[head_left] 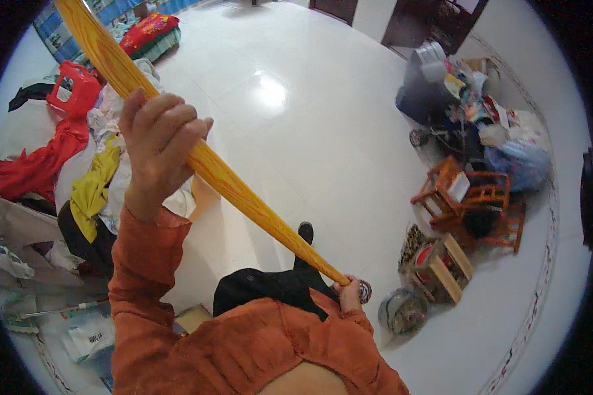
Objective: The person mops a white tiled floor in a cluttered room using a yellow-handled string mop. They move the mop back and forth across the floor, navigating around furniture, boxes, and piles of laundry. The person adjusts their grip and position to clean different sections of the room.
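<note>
A long yellow pole (244, 201) with a wood-grain pattern slants across the view, from the upper left down to my waist. My left hand (158, 141) is wrapped round its upper part, with the arm raised. Lower down, by my right hip, my right hand (349, 294) closes round the pole near its lower end. Beside that hand shows a small round patterned thing (366, 291) that I cannot make out. The pole's upper end runs out of the picture, so whatever it carries is hidden.
Glossy white floor tiles (296, 125) lie ahead. Clothes and a red plastic stool (74, 85) are heaped on the left. Wooden chairs (468, 197), bags and a dark bin (425, 92) crowd the right wall, with a round see-through container (403, 311) nearer me. My dark shoe (306, 232) shows below the pole.
</note>
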`<state>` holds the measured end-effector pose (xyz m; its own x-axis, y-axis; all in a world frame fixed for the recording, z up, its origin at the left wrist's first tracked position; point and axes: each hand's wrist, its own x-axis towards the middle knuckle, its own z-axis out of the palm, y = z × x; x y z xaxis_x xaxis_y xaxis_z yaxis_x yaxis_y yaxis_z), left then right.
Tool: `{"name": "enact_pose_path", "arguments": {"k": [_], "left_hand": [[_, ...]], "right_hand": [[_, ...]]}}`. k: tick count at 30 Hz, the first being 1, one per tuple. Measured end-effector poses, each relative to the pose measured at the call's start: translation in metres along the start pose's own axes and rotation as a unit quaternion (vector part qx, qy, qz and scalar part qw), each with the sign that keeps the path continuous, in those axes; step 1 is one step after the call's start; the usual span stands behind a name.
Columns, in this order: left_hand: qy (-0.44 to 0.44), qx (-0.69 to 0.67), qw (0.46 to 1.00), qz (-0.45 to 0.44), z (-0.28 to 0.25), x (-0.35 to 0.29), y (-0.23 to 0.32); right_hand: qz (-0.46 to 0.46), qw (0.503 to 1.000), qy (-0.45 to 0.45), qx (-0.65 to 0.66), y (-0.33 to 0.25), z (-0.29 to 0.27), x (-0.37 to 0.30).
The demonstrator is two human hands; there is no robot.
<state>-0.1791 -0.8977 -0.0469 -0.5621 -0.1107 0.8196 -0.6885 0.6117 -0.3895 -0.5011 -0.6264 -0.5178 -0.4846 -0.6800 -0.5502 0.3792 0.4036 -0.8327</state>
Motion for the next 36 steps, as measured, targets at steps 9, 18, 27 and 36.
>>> {"name": "enact_pose_path", "arguments": {"k": [9,18,27,36], "left_hand": [[-0.096,0.082,0.991,-0.054,0.122,0.001,-0.109],[-0.124,0.221,0.963,-0.095,0.182,0.018,-0.214],[-0.074,0.176,0.979,-0.076,0.346,0.035,-0.378],[-0.068,0.124,0.990,0.007,0.526,0.089,-0.487]], "right_hand": [[0.282,0.910,0.101,0.286,-0.131,0.136,0.171],[0.318,0.902,0.018,0.292,-0.194,0.251,0.337],[0.255,0.944,0.018,0.208,-0.264,0.361,0.432],[0.245,0.943,0.143,0.173,-0.313,0.437,0.502]]}}
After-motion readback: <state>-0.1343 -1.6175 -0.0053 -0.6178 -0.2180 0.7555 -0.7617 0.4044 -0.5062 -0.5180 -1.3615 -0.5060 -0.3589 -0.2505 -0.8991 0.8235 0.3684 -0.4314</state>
